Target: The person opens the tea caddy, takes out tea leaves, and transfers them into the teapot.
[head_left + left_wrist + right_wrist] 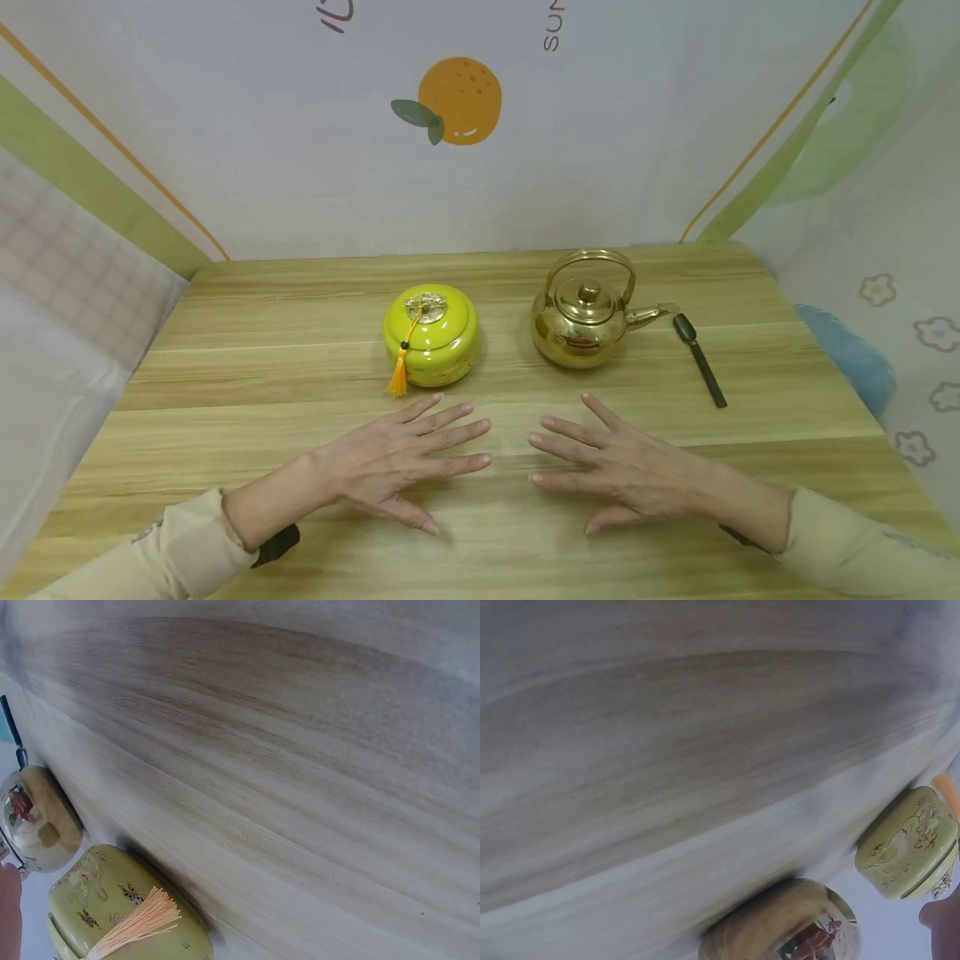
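Note:
Fingers spread and holding nothing, my left hand (405,458) is over the near middle of the wooden table, just in front of a yellow lidded jar (432,346). The jar has a gold ornament on its lid and an orange tassel (398,373) hanging down its side. My right hand (622,467) faces the left one with spread, straight fingers, also with nothing in it. Beyond it stands a brass teapot (581,325), its lid on, handle up and spout to the right. A dark tea scoop (700,360) lies right of the spout.
The wooden table (262,333) has its far edge against a pale cloth backdrop (300,167) printed with an orange. Cloth also hangs on the left and right sides. The teapot's spout tip comes close to the scoop's head.

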Demonstrator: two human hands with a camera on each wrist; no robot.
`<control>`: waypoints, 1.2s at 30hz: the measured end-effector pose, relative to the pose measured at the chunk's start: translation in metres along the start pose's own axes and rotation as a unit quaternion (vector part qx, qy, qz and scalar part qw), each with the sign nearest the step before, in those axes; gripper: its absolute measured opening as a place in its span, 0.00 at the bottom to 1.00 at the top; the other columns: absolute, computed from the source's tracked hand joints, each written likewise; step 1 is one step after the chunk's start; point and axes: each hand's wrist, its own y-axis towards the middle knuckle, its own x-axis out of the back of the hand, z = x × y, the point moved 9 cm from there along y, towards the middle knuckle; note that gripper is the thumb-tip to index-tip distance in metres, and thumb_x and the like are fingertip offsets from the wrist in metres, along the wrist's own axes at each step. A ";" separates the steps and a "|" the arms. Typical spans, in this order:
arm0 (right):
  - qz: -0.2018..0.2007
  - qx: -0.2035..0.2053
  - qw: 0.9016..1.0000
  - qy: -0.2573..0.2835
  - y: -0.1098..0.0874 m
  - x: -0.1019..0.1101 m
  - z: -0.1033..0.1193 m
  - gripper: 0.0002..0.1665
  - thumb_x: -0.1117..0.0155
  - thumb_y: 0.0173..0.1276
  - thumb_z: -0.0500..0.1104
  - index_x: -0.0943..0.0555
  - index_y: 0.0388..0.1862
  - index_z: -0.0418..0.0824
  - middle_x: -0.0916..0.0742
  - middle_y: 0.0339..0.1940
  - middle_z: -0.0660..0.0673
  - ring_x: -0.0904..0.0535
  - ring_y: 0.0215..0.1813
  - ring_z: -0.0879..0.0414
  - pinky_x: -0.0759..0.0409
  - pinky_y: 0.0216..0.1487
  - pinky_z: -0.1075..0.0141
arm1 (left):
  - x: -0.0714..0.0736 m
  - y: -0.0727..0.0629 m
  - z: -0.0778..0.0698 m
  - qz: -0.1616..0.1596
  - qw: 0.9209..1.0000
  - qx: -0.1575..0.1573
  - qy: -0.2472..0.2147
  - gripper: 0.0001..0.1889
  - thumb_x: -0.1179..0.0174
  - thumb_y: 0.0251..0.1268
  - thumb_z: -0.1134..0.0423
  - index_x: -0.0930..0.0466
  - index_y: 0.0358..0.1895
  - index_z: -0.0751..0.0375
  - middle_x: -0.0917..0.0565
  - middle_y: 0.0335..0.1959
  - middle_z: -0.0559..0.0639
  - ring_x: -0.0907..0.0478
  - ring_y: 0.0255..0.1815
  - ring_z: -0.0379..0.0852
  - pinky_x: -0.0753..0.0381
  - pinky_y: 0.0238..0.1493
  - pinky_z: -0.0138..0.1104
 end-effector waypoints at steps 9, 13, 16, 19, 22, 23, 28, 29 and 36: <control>-0.006 -0.016 1.000 0.006 -0.006 0.003 -0.004 0.44 0.45 0.59 0.70 0.34 0.70 0.51 0.35 0.73 0.40 0.40 0.72 0.45 0.54 0.71 0.40 | 0.000 0.007 0.002 -0.017 1.000 0.012 -0.007 0.42 0.54 0.60 0.29 0.43 0.73 0.48 0.43 0.74 0.55 0.46 0.74 0.55 0.41 0.69 0.50; -0.082 -0.045 0.994 0.059 -0.008 0.016 -0.014 0.36 0.46 0.66 0.62 0.31 0.67 0.42 0.29 0.67 0.39 0.34 0.68 0.47 0.51 0.74 0.47 | 0.003 0.016 0.008 -0.046 0.995 0.066 -0.059 0.40 0.50 0.63 0.36 0.44 0.73 0.52 0.41 0.73 0.56 0.47 0.74 0.54 0.39 0.69 0.50; -0.179 -0.109 0.969 0.132 -0.014 0.030 -0.032 0.27 0.43 0.69 0.51 0.25 0.60 0.35 0.20 0.58 0.39 0.26 0.60 0.50 0.41 0.73 0.59 | 0.006 0.026 0.021 -0.102 0.968 0.151 -0.170 0.37 0.41 0.62 0.45 0.40 0.71 0.57 0.36 0.70 0.56 0.41 0.71 0.52 0.35 0.67 0.47; -0.282 -0.242 0.899 0.233 -0.031 0.036 -0.064 0.16 0.39 0.66 0.39 0.21 0.50 0.31 0.16 0.47 0.40 0.21 0.51 0.57 0.28 0.61 0.72 | 0.005 0.036 0.040 -0.186 0.893 0.255 -0.321 0.30 0.36 0.59 0.57 0.31 0.65 0.61 0.27 0.64 0.55 0.31 0.65 0.50 0.28 0.63 0.43; -0.371 -0.403 0.763 0.344 -0.062 0.027 -0.102 0.09 0.40 0.66 0.34 0.22 0.43 0.29 0.14 0.38 0.45 0.19 0.43 0.63 0.22 0.47 0.77 | -0.005 0.046 0.059 -0.272 0.773 0.339 -0.462 0.23 0.36 0.60 0.64 0.26 0.59 0.66 0.22 0.58 0.59 0.24 0.57 0.50 0.22 0.55 0.37; -0.398 -0.446 0.704 0.384 -0.073 0.020 -0.113 0.08 0.42 0.67 0.34 0.23 0.42 0.30 0.15 0.36 0.47 0.20 0.41 0.64 0.21 0.45 0.76 | -0.009 0.051 0.064 -0.297 0.734 0.360 -0.494 0.22 0.36 0.60 0.66 0.25 0.58 0.67 0.21 0.56 0.60 0.22 0.55 0.50 0.20 0.52 0.36; -0.485 -0.548 0.425 0.533 -0.108 -0.015 -0.143 0.08 0.42 0.68 0.38 0.31 0.41 0.40 0.21 0.32 0.52 0.23 0.35 0.62 0.20 0.40 0.74 | -0.019 0.075 0.085 -0.384 0.624 0.410 -0.543 0.21 0.37 0.59 0.69 0.25 0.56 0.70 0.20 0.53 0.63 0.19 0.45 0.51 0.18 0.43 0.28; -0.486 -0.556 0.390 0.550 -0.111 -0.020 -0.146 0.09 0.42 0.68 0.39 0.32 0.42 0.42 0.22 0.33 0.53 0.24 0.35 0.63 0.21 0.40 0.75 | -0.020 0.080 0.088 -0.394 0.614 0.412 -0.545 0.21 0.37 0.59 0.69 0.25 0.56 0.70 0.20 0.54 0.63 0.20 0.43 0.51 0.18 0.41 0.28; -0.450 -0.594 0.329 0.580 -0.118 -0.038 -0.162 0.17 0.40 0.67 0.45 0.36 0.49 0.47 0.28 0.42 0.53 0.28 0.41 0.64 0.24 0.40 0.77 | -0.023 0.115 0.106 -0.415 0.598 0.432 -0.532 0.22 0.35 0.58 0.65 0.23 0.56 0.65 0.19 0.55 0.55 0.23 0.31 0.36 0.24 0.26 0.21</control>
